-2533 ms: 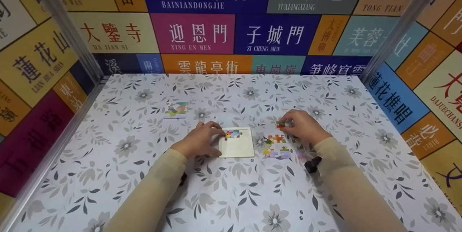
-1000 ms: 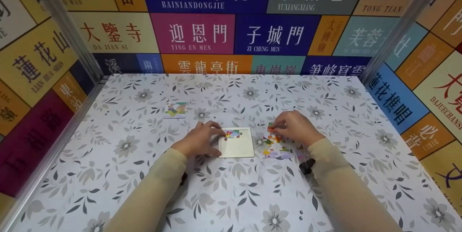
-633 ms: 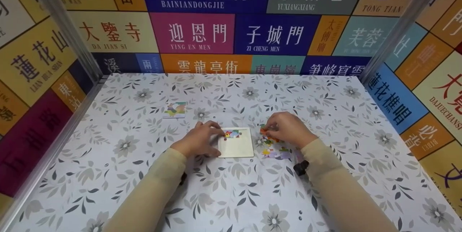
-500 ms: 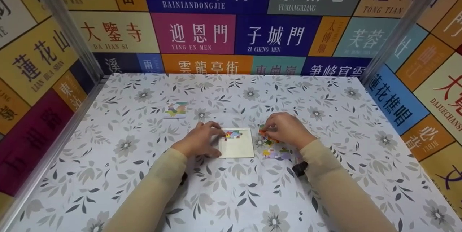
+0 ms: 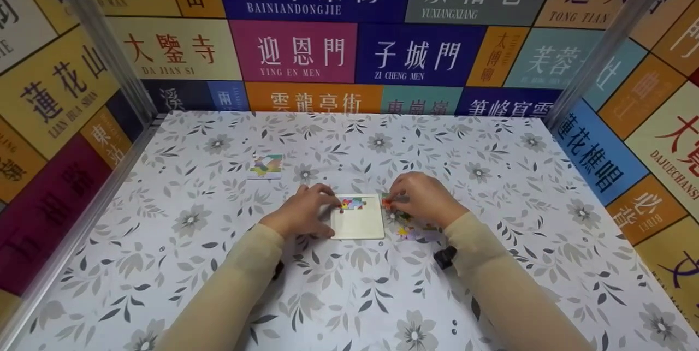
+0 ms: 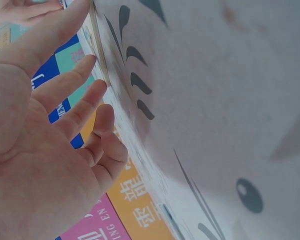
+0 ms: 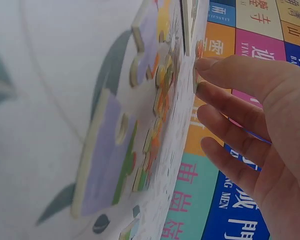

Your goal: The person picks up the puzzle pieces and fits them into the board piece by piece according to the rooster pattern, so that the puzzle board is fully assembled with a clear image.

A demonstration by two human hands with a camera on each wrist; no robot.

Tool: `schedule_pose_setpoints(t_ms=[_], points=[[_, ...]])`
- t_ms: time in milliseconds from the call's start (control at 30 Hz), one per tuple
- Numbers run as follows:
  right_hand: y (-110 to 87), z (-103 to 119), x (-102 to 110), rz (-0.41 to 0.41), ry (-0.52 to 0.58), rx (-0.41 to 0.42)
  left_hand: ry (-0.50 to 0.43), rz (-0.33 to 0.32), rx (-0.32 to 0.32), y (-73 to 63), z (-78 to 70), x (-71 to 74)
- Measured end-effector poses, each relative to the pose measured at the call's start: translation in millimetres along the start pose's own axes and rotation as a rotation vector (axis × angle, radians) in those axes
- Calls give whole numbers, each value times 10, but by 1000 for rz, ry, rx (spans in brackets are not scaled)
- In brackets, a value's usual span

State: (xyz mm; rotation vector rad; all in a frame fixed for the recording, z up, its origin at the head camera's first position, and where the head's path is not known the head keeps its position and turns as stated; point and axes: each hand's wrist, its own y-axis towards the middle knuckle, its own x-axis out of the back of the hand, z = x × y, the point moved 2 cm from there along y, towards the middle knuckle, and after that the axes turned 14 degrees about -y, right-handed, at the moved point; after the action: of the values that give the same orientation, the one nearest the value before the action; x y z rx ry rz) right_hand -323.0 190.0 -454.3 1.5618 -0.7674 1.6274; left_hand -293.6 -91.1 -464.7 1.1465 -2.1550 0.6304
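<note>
A cream puzzle tray [image 5: 357, 225] lies flat, with a few joined colourful jigsaw pieces [image 5: 352, 204] along its upper left part. My left hand [image 5: 304, 212] rests at its left side, thumb by the near corner and fingertips at the upper edge; the left wrist view shows loosely bent fingers touching the tray's rim [image 6: 101, 50]. Just off the tray's right edge, my right hand [image 5: 423, 198] pinches a red and green jigsaw piece [image 5: 386, 201] between thumb and index finger. Beneath that hand, loose pieces [image 5: 405, 232] are partly hidden.
In the right wrist view, a lavender jigsaw piece [image 7: 102, 155] and several orange and yellow ones lie on the table. Farther back on the left sits a partly joined picture block [image 5: 265, 167]. Walls with Chinese lettering [image 5: 297, 48] bound the flowered tablecloth [image 5: 338, 296].
My right hand has carried the pinched jigsaw piece leftward, from above the loose pieces to beside the tray's right edge. The left hand and the tray have stayed in place.
</note>
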Motion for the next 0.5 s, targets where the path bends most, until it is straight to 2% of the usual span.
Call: schedule_pose_setpoints(t_ms=[133,267,500], points=[[42,55,0,-7,2,34,2,-3,-13,2,2,13],[98,112,-22,6,5,58,7,-1,1,1,9,11],[152,208,-33,37,-1,47,1,-3,11,-4,9,0]])
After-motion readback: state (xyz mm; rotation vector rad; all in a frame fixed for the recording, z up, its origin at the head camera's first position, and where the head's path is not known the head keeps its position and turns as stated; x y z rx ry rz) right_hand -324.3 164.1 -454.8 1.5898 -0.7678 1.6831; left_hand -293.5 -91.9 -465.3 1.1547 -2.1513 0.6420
